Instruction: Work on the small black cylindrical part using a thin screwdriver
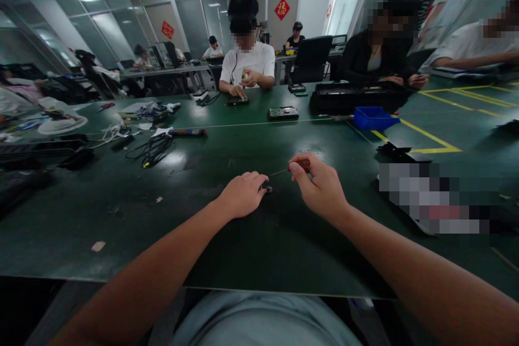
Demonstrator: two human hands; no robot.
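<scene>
A screwdriver (299, 165) with a reddish-brown handle and a thin metal shaft is held in my right hand (322, 188), which is closed around the handle. Its shaft points left, and the tip ends close to the fingertips of my left hand (243, 194). Those fingers curl over a small dark part (266, 189) with a shiny round end, low over the green table (227, 243). Most of that part is hidden under the left hand, so its kind cannot be told.
Ahead lie a hard drive (283, 113), a long black housing (359, 98) and a blue bin (373, 118). To the left are a pen-like tool (188, 132) and black cables (152, 148). A co-worker (246, 65) sits opposite, handling a board. A blurred packet (430, 200) lies right.
</scene>
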